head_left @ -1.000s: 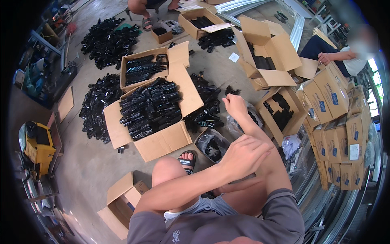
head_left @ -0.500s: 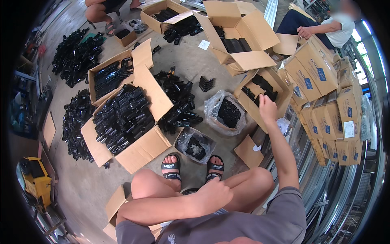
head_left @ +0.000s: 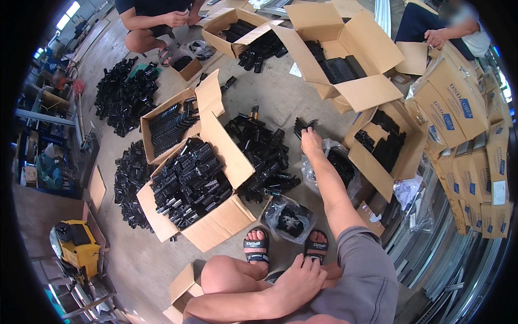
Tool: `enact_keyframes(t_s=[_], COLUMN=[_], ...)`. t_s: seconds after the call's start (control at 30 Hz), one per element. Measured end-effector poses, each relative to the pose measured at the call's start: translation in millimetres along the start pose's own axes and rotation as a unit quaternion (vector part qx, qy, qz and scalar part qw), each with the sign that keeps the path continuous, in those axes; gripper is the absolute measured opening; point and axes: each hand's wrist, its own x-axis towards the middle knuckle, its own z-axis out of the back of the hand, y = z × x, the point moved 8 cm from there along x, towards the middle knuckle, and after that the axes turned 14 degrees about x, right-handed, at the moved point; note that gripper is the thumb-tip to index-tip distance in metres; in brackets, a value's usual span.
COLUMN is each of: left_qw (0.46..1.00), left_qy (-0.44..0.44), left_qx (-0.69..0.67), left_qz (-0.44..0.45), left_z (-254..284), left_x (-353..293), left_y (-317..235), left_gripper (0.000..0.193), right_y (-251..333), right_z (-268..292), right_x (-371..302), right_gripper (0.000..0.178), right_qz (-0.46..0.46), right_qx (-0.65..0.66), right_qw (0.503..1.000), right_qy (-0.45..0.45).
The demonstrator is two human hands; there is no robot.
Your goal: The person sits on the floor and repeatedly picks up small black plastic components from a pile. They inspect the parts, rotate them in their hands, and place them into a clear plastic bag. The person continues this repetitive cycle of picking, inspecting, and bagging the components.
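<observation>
Right hand [head_left: 311, 141] stretched fwd, fingers clamped on black plastic parts [head_left: 303, 126] on concrete floor by clear bag [head_left: 330, 160], left hand [head_left: 299, 281] resting on leg, fingers loosely apart, open cardboard box [head_left: 190, 183] of black parts nearby

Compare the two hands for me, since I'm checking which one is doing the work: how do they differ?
The right hand is stretched far out over the floor, its fingers on a small black part beside the black pile; the left hand is pulled in close and rests on the leg near the sandals. The right arm is straight, the left bent across the lap. The left hand holds nothing. Both are bare.
</observation>
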Motion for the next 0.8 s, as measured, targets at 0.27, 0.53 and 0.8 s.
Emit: enact_keyframes(t_s=[0.27,0.53,0.8], left_qw=[0.999,1.000,0.908], left_qy=[-0.039,0.016,-0.314], left_qx=[-0.005,-0.011,-0.176], left_qz=[0.009,0.010,0.215], left_z=[2.7,7.6,71.5], left_x=[0.9,-1.6,-27.7], left_y=[12.6,15.3,94.7], left_gripper=[0.030,0.036,0.056], right_y=[15.6,25.3,80.9], right_z=[-6.4,42.3,216.4], right_x=[-3.0,-27.0,-123.3], right_gripper=[0.021,0.025,0.026], right_qz=[0.071,0.082,0.020], right_qx=[-0.074,0.027,0.572], right_qw=[0.995,0.996,0.809], right_qy=[0.007,0.003,0.135])
